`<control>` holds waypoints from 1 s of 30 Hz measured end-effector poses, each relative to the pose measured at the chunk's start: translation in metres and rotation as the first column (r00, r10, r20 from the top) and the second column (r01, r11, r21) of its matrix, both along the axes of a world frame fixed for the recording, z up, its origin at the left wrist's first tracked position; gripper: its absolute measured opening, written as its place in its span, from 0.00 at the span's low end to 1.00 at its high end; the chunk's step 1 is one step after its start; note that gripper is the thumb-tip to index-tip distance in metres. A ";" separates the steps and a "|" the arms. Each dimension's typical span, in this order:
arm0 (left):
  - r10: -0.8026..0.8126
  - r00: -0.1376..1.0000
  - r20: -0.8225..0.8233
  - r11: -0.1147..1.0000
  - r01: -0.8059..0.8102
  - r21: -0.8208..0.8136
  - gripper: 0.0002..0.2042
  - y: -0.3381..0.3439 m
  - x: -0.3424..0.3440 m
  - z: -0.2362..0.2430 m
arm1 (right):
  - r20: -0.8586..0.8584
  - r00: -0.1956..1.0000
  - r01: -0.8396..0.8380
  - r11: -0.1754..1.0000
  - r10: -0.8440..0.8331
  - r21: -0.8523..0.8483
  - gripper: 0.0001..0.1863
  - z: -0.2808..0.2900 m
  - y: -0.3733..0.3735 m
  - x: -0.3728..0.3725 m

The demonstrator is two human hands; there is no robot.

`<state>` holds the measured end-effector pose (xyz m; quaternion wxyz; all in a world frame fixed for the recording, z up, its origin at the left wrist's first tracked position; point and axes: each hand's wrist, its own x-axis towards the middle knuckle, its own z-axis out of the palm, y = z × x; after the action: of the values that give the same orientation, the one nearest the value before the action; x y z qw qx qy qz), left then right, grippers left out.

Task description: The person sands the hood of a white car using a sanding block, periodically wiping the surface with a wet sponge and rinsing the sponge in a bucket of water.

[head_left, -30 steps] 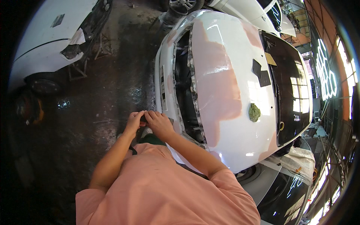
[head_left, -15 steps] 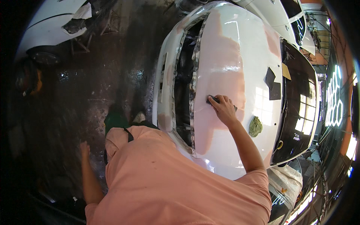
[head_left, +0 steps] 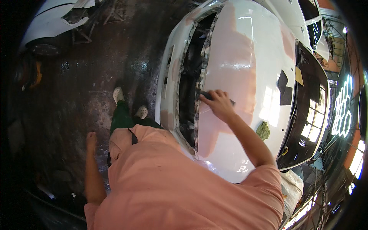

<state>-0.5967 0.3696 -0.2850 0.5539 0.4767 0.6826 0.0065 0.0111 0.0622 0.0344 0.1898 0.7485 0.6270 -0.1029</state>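
Head view, looking down: nearest was the wearer's salmon-pink shirt [head_left: 184,188], filling the lower middle. Below it showed green trousers [head_left: 123,115] and two pale shoes [head_left: 118,95] on a dark, shiny floor [head_left: 99,73]. The left hand [head_left: 91,138] hung over the floor, well apart from the car; whether its blurred fingers held anything, I cannot tell. The right hand [head_left: 219,103] reached out and gripped a slim dark block [head_left: 206,94] from above, its ends jutting past the fingers. The block lay on the hood's dull pink patch [head_left: 234,76], its left end at or close to the ragged front edge [head_left: 198,115] beside a dark gap [head_left: 188,76]. There the block could have tipped over the rim, I judge, gouging the edge or scraping the fingers; a loose grip might have dropped it into the gap. Farther off, a crumpled green cloth [head_left: 263,130] and dark sheets [head_left: 282,81] sat on the white hood [head_left: 268,61], where a sweeping forearm might have dragged the cloth. Beyond stretched the dark windshield [head_left: 303,103].
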 end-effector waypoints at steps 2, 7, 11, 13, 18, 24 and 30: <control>0.031 0.999 0.045 1.000 -0.031 -0.008 0.11 0.008 -0.039 -0.006 | -0.028 1.000 0.001 1.000 -0.001 0.014 0.30 0.032 -0.024 0.021; -0.125 0.992 -0.008 0.992 0.125 -0.028 0.11 0.011 -0.116 -0.026 | -0.079 0.996 -0.026 0.996 0.034 0.091 0.27 0.001 -0.005 0.012; -0.001 0.998 -0.063 0.996 -0.004 -0.088 0.11 -0.025 -0.073 -0.028 | -0.045 0.997 -0.058 0.996 0.061 0.065 0.27 -0.016 0.028 -0.008; 0.013 0.998 -0.069 0.996 -0.018 -0.085 0.11 -0.027 -0.074 -0.025 | -0.056 0.996 -0.064 0.996 0.068 0.061 0.27 0.004 0.006 0.007; -0.038 0.987 -0.155 0.997 0.026 -0.073 0.12 -0.039 -0.091 -0.021 | -0.057 0.995 -0.082 0.995 0.085 0.051 0.28 0.008 -0.002 0.009; -0.212 0.976 -0.046 0.958 0.198 -0.207 0.14 -0.023 -0.096 -0.017 | -0.082 0.991 -0.095 0.991 0.103 0.096 0.31 -0.007 0.008 0.003; -0.102 0.990 -0.099 0.994 0.097 -0.058 0.13 -0.032 -0.093 -0.021 | -0.052 0.995 -0.087 0.993 0.091 0.075 0.28 0.001 -0.004 0.007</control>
<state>-0.6898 0.3372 -0.3058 0.5303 0.4951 0.6853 -0.0635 0.0186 0.0581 0.0352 0.1496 0.7232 0.6679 -0.0923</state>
